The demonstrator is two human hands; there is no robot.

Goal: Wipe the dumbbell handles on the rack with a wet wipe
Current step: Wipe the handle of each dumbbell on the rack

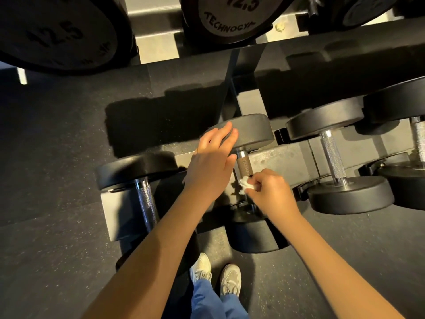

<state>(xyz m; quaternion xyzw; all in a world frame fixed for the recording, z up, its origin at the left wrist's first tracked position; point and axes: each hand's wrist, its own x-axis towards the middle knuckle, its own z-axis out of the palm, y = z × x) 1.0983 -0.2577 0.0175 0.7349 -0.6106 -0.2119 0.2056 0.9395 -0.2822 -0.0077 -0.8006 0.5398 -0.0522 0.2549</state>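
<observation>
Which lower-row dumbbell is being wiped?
The middle dumbbell: right hand holds the wet wipe against its handle, left hand rests on its far head; no other is touched.

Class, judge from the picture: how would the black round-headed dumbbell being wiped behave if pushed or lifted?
The black round-headed dumbbell is probably heavy for its size, given its thick solid-looking heads. Those round heads could roll, perhaps why the left hand rests on one. Its knurled metal handle likely resists slipping.
</observation>
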